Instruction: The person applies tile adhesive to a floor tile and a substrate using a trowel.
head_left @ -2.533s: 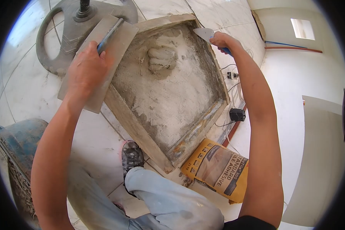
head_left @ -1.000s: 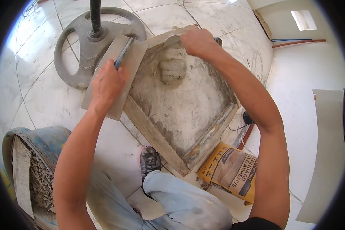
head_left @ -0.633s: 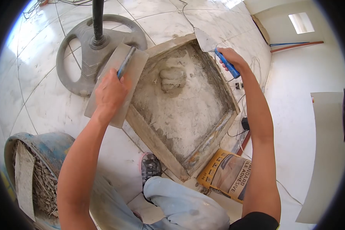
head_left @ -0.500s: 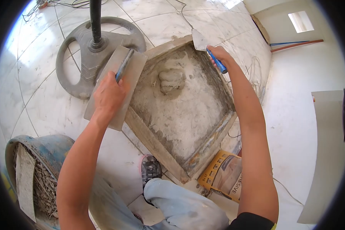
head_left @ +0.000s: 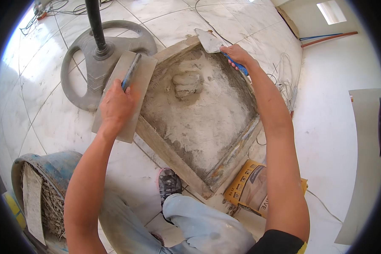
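Note:
My left hand [head_left: 117,103] is wrapped round the dark and blue handle of a flat rectangular trowel [head_left: 139,86], whose plate lies over the left edge of a wooden mixing tray [head_left: 167,154]. My right hand [head_left: 238,58] grips the blue handle of a pointed trowel [head_left: 209,41]; its blade is at the tray's top corner, with some grey material on its tip. Inside the tray, a lump of wet grey mortar [head_left: 187,83] sits on a thin, smeared layer.
A grey round base with a pole [head_left: 98,31] stands left of the tray. At lower left is a bucket of debris [head_left: 53,158]. A yellow adhesive bag [head_left: 245,184] lies near the tray's lower right side. Cables [head_left: 288,84] run by the wall.
My right hand has moved slightly left and up, carrying the pointed trowel across the tray's top corner. The blade is turned more to the left. The flat trowel is nearly where it was.

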Tool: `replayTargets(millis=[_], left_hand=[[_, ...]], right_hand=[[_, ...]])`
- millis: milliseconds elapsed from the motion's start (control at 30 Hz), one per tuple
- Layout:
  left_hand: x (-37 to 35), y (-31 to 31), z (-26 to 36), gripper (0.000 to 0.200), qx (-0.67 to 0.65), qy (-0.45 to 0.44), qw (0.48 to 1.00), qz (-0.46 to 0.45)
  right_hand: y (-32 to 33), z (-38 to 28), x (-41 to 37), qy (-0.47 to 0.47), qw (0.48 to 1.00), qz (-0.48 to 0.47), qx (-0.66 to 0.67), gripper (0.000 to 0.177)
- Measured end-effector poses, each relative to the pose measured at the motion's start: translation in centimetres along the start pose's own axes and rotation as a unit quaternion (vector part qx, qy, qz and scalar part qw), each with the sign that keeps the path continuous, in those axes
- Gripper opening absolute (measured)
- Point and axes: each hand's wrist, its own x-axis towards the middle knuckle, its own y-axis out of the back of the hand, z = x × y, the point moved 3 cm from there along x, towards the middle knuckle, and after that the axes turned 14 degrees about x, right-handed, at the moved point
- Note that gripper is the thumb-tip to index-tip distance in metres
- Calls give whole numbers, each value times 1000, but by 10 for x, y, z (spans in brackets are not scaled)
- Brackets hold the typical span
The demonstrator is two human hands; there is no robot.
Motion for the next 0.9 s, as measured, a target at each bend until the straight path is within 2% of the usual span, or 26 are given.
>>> replayTargets(millis=[167,233,267,300,367,400,533,633,733,800,833,900], left_hand=[[4,-2,-2,25,3,-13,1000,-4],[3,-6,-4,25,10,-14,1000,-10],[4,-8,-4,25,8,-17,1000,5],[4,-8,-5,25,9,-23,1000,17],[4,-6,-4,26,17,-21,1000,3],[3,-6,-2,26,17,-15,1000,-12],[3,-11,-7,28,32,-21,999,0],[-3,-12,-13,31,-1,-30,999,41],[4,-14,-29,36,-43,17,999,11],[17,-17,-47,41,-49,5,996,75],[20,-9,-46,41,-43,8,996,73],[33,17,-44,44,-103,51,992,-48]], right_hand=[[-12,4,-44,61,994,-79,-37,48],[-7,10,-61,89,979,-141,-114,47],[-2,11,-62,157,967,-134,-147,47],[-1,12,-60,158,969,-132,-140,47],[8,17,-54,55,998,-21,-21,48],[10,24,-36,46,998,-10,37,48],[-13,9,-19,-4,1000,-1,24,49],[-47,-1,-38,103,989,-102,-29,54],[-45,-18,-67,113,981,-152,-52,54],[-24,-10,-49,117,988,-94,-46,53],[-19,-1,-31,112,993,-47,-4,52],[-19,8,-16,63,998,12,8,52]])
